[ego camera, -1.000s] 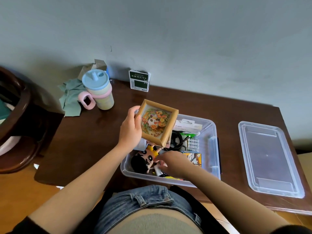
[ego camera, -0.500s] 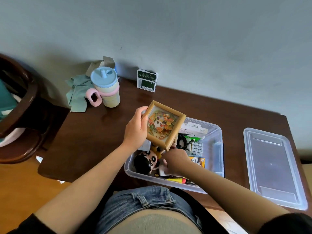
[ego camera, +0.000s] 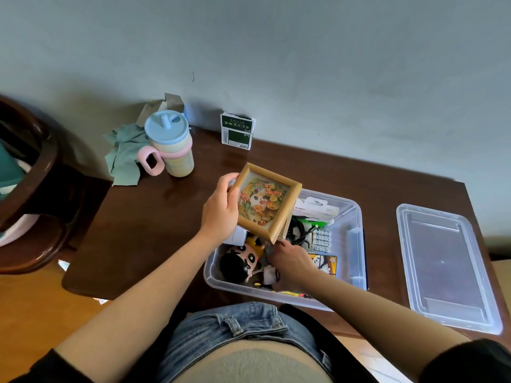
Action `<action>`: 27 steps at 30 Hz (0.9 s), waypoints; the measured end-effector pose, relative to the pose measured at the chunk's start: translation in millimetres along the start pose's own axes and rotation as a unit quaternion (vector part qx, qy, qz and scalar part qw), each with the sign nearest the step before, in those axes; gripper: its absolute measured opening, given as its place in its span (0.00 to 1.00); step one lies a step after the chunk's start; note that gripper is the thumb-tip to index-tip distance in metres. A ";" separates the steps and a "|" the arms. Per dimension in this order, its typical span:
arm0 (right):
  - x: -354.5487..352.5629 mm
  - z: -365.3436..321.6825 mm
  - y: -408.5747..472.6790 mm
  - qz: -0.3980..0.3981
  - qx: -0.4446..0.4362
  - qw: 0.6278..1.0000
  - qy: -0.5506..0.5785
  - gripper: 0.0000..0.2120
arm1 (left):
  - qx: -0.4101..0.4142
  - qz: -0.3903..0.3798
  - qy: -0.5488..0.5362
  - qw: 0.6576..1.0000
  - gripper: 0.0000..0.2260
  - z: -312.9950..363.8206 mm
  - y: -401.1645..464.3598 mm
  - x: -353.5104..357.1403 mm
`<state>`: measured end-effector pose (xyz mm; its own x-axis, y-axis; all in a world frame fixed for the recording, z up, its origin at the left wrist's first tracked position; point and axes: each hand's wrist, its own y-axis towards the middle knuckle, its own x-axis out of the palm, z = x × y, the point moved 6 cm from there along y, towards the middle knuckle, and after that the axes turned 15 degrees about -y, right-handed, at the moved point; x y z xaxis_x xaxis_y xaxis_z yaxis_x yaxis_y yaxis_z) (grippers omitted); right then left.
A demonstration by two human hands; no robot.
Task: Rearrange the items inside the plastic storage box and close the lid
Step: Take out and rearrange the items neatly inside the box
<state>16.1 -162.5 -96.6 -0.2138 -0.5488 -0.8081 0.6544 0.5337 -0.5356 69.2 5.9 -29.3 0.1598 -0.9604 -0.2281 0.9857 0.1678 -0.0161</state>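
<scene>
A clear plastic storage box stands open on the dark wooden table, near its front edge. My left hand holds a small wooden picture frame tilted above the box's left side. My right hand is down inside the box among the items, fingers curled; what it grips is hidden. In the box lie a cartoon doll head, a black cable, a pack of batteries, a white carton and a yellow card. The clear lid lies flat to the box's right.
A lidded cup with a pink handle and a green cloth sit at the table's back left. A small green and white packet leans on the wall. A dark wooden chair stands to the left.
The frame stays lifted in my left hand, tilting slightly. My right hand has shifted a little among the items in the box. The view has moved slightly.
</scene>
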 end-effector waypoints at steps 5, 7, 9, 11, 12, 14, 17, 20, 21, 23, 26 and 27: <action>-0.7 14.8 -17.4 0.049 -0.013 0.998 0.033 0.25 | -0.027 0.005 -0.048 0.998 0.12 -3.4 1.7 -3.0; -5.1 25.3 -28.6 0.097 0.008 0.993 0.074 0.21 | -0.032 0.006 -0.060 0.998 0.12 -4.4 2.8 -3.0; -9.9 42.0 -39.2 0.158 0.057 0.974 0.149 0.17 | -0.038 0.007 -0.071 0.997 0.12 -5.5 3.7 -3.1; -8.0 61.6 -46.0 0.183 0.134 0.941 0.249 0.17 | -0.041 0.008 -0.082 0.996 0.11 -6.5 4.1 -3.3; -4.3 69.6 -47.8 0.179 0.176 0.921 0.297 0.17 | -0.041 0.008 -0.087 0.995 0.11 -6.6 4.0 -3.4; 6.6 78.8 -46.8 0.144 0.247 0.882 0.374 0.18 | -0.039 0.010 -0.093 0.995 0.11 -6.6 4.3 -3.3; 25.0 81.3 -42.7 0.074 0.314 0.826 0.463 0.19 | -0.038 0.008 -0.091 0.995 0.11 -7.2 4.3 -2.4; 26.3 84.0 -42.9 0.069 0.359 0.844 0.392 0.20 | -0.033 0.005 -0.087 0.996 0.11 -6.7 3.7 -3.3; 23.9 83.6 -42.9 0.077 0.364 0.852 0.370 0.20 | -0.032 0.005 -0.087 0.996 0.12 -6.6 3.7 -3.6; 17.4 81.8 -43.6 0.097 0.364 0.854 0.359 0.18 | -0.032 0.006 -0.088 0.996 0.12 -6.4 3.7 -3.6; -2.9 75.1 -50.6 0.175 0.339 0.866 0.322 0.12 | -0.034 0.007 -0.089 0.995 0.12 -6.1 3.5 -2.7; -11.9 70.0 -54.0 0.207 0.319 0.877 0.293 0.11 | -0.034 0.006 -0.089 0.995 0.12 -5.9 3.3 -2.6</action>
<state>34.1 -229.8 -40.9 -0.0761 0.1323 -0.9883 0.9967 0.0374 -0.0717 71.7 10.2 -34.6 0.1853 -0.9813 -0.0526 0.9785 0.1892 -0.0821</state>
